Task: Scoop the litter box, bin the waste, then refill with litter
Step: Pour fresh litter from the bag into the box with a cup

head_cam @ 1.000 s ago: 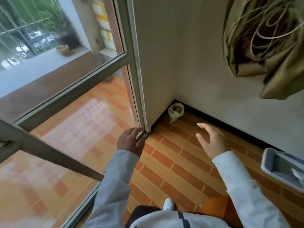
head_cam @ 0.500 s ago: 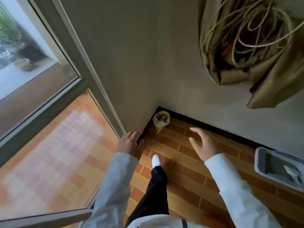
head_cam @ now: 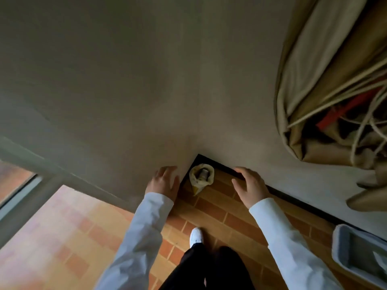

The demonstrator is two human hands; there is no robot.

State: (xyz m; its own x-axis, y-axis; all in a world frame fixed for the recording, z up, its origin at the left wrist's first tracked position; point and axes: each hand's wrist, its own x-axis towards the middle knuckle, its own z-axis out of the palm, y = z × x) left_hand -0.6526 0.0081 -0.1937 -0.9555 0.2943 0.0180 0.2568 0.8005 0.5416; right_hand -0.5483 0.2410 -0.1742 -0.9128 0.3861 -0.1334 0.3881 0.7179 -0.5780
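Reaching toward small yellow bag [head_cam: 201,178] in floor corner where walls meet. Left hand [head_cam: 163,182] and right hand [head_cam: 250,185] both spread, holding nothing. Grey litter box [head_cam: 356,253] at right edge by skirting. Best: grasp bag by rolled rim, lift upright.

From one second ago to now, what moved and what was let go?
The left hand let go of the glass door edge; both hands advanced toward the small yellowish open bag in the corner as the person stepped forward. The right hand remains open and empty. The bag and grey plastic litter tray stayed put.
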